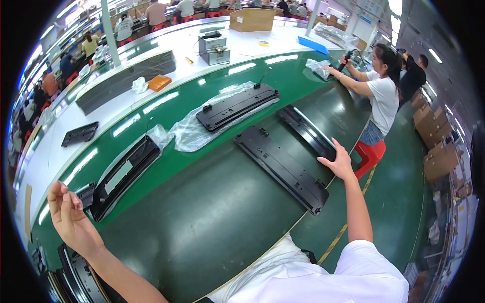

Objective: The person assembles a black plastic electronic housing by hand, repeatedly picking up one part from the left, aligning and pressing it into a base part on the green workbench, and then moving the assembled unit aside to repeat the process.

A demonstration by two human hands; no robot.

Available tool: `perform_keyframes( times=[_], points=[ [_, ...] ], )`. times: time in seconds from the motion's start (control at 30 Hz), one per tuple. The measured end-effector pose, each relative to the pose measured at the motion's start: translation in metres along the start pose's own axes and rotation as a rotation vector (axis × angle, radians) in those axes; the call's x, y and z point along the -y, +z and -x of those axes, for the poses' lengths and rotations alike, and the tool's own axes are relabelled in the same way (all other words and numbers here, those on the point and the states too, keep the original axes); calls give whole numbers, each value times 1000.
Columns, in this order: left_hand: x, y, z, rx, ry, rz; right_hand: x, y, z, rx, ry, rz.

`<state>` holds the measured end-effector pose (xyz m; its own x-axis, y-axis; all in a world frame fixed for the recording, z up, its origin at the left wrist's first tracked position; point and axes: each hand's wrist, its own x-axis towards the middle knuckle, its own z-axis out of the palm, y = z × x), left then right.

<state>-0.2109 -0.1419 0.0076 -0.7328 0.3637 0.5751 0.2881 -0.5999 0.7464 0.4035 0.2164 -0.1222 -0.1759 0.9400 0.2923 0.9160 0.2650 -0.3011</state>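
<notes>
Resting right hand on a long black panel at the table's far right edge.
Fingers together, flat on its near end; the panel runs away up-left. Left hand raised well apart, loosely curled, holding nothing.

Black keyboard shells lie on a dark green bench beside a red stool.

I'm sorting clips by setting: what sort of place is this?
Most likely a factory assembly line: a long green conveyor belt carries black keyboard shells, and other workers sit along the benches.
</notes>
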Motion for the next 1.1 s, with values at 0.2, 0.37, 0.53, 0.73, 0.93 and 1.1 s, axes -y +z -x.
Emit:
perform_keyframes(
  times=[0.2, 0.37, 0.53, 0.73, 0.93, 1.1],
  points=[
    [-1, -14, -5, -89, -60, -116, 126, -3, 21, -21, -369, -254],
    [39, -33, -10, -1, -145, -94, 161, 30, 71, 341, -342, -32],
    [32, -33, -12, 0, -151, -99, 154, 34, 73, 196, -329, -216],
    [29, -44, -15, -13, -151, -96, 137, 18, 71, 171, -285, -208],
    [25, -50, -16, -18, -159, -89, 123, 21, 77, 152, -215, -184],
    [23, -53, -17, -3, -163, -79, 127, 23, 84, 115, -219, -229]
  ],
)
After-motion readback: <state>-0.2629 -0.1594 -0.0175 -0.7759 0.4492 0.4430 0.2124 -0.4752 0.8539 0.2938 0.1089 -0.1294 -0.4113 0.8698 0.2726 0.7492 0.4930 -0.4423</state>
